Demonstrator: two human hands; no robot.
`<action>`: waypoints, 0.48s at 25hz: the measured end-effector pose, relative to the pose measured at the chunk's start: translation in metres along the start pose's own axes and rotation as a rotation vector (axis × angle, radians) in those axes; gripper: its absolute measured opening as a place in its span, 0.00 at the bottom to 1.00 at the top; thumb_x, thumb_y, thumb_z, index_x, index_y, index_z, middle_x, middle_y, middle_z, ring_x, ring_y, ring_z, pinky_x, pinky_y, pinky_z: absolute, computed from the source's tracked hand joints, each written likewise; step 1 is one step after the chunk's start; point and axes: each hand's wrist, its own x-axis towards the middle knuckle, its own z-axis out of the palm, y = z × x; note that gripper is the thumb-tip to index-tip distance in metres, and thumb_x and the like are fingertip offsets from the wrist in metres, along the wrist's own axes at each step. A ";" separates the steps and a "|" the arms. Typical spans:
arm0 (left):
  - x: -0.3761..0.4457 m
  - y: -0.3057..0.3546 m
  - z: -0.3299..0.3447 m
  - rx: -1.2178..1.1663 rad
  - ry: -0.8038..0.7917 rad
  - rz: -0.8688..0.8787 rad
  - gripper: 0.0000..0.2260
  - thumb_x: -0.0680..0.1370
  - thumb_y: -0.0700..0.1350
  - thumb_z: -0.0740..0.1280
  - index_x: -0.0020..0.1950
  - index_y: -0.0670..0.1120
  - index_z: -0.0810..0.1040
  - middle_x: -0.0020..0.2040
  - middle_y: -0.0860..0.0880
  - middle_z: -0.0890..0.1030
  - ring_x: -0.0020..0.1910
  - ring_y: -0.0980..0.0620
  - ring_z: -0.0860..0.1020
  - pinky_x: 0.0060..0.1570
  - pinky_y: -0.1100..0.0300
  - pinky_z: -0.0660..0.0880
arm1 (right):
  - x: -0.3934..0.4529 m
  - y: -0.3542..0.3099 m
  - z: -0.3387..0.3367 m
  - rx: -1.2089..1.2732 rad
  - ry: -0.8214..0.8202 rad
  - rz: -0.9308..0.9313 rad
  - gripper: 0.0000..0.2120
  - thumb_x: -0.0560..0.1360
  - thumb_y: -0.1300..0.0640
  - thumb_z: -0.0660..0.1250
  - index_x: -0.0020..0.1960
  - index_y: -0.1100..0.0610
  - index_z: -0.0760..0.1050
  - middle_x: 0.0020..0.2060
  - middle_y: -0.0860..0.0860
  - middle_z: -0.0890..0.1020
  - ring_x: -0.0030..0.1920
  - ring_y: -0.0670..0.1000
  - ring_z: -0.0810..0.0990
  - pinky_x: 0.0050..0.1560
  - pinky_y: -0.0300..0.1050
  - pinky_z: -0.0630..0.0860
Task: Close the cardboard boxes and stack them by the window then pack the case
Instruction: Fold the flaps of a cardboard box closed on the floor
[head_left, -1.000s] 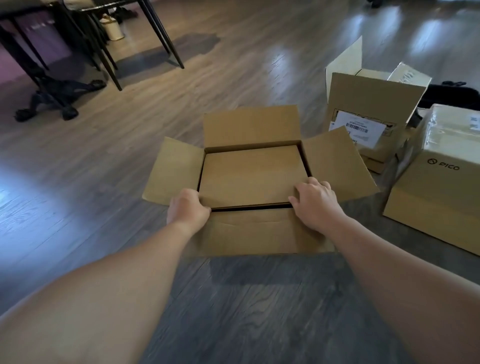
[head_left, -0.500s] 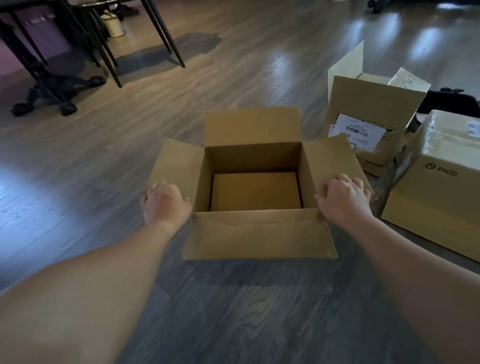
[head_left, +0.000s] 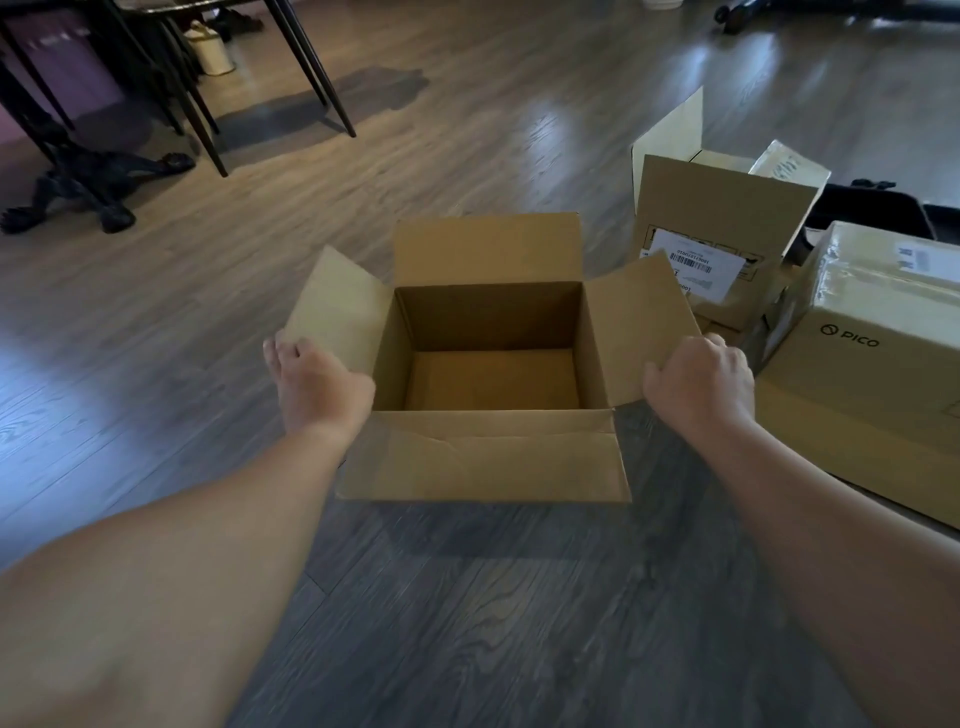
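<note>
On the dark wood floor (head_left: 467, 623) the open cardboard box (head_left: 491, 452) sits mid-frame, its two side flaps splayed outward. The left hand (head_left: 317, 387) and right hand (head_left: 698, 382) each have fingers clamped on one flap's near edge, equally close. Three boxes show in all: this one, an open labelled box (head_left: 722, 234) and a closed PICO box (head_left: 862, 384) at right.

An open brown cardboard box (head_left: 488, 364) is sitting upright on the floor, its four flaps splayed outward and its inside bare. Just to its right a second open box (head_left: 722, 228) is standing with a white barcode label facing the camera. Nearer, a closed box printed PICO (head_left: 878, 364) is lying beside it, and a black case (head_left: 867, 208) is showing behind.
</note>
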 end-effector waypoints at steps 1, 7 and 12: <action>-0.004 0.008 -0.002 -0.034 0.042 0.072 0.24 0.76 0.39 0.64 0.70 0.32 0.67 0.79 0.38 0.58 0.80 0.41 0.51 0.75 0.49 0.56 | 0.002 -0.004 -0.002 0.010 0.044 -0.038 0.14 0.77 0.51 0.65 0.44 0.62 0.76 0.52 0.60 0.76 0.54 0.64 0.74 0.52 0.55 0.72; -0.034 0.026 0.010 -0.152 -0.127 0.541 0.26 0.79 0.43 0.66 0.75 0.42 0.62 0.74 0.41 0.64 0.68 0.43 0.70 0.61 0.53 0.74 | -0.010 -0.037 -0.003 0.311 -0.023 -0.345 0.33 0.77 0.51 0.68 0.78 0.54 0.59 0.73 0.53 0.70 0.67 0.57 0.74 0.60 0.54 0.74; -0.013 0.000 0.020 -0.149 -0.341 0.237 0.19 0.84 0.40 0.56 0.75 0.45 0.70 0.78 0.48 0.65 0.75 0.45 0.65 0.74 0.48 0.63 | -0.025 -0.034 0.031 0.285 -0.245 -0.462 0.16 0.83 0.53 0.54 0.70 0.50 0.66 0.58 0.54 0.81 0.51 0.56 0.80 0.45 0.50 0.74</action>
